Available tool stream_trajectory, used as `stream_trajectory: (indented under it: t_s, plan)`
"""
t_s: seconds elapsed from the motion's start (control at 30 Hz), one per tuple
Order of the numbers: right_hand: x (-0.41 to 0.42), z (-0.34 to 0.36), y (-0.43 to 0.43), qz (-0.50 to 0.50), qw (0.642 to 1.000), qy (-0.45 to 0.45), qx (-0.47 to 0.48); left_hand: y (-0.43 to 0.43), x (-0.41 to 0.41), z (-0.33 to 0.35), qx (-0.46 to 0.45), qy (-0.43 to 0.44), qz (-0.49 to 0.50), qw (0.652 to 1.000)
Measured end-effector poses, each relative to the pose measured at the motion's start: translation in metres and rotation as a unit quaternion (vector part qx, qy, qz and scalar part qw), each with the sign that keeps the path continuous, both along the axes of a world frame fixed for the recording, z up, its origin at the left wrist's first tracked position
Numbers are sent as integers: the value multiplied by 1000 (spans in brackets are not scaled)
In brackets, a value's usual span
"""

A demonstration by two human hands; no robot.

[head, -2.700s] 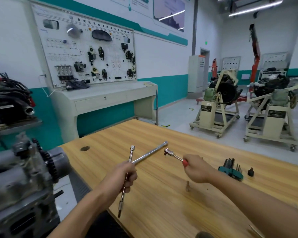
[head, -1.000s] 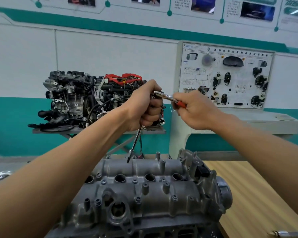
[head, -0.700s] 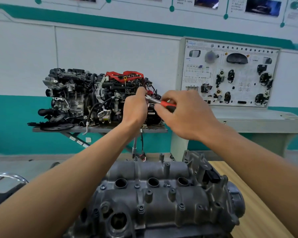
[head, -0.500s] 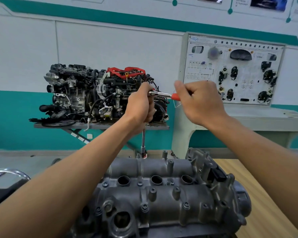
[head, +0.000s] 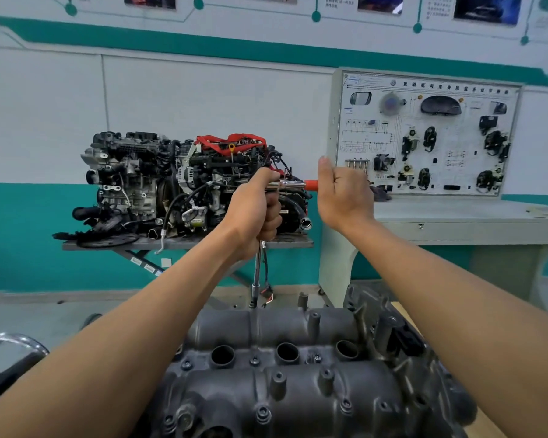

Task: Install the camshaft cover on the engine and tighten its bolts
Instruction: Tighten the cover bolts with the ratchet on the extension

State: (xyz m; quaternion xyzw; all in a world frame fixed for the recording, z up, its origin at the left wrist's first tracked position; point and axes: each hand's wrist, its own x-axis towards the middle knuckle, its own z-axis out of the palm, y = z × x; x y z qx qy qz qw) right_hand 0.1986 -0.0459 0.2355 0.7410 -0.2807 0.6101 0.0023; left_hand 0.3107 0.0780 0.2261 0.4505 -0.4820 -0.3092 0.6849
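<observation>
Your camshaft cover (head: pixel 298 377) lies at the bottom centre of the frame with several bolts (head: pixel 254 361) showing in their holes, so fitting looks done and you are into the tightening. Your left hand (head: pixel 257 210) is clenched round the top of the extension bar (head: pixel 257 273), whose tip stands at the cover's far edge. Your right hand (head: pixel 345 197) wraps the red handle of the ratchet (head: pixel 293 184). Which bolts are tight cannot be told; most likely remain.

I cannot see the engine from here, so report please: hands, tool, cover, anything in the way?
Left hand grips upright bar; right hand holds ratchet handle. Bar tip at far edge of cover. Nothing blocks it.
</observation>
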Motion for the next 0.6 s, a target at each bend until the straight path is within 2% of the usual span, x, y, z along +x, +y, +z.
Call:
stream_trajectory:
  t_s: [0.6]
  plan:
    - [-1,-1,5,46,998,-21,33,-4,6,-2,-12,1,-8,1000]
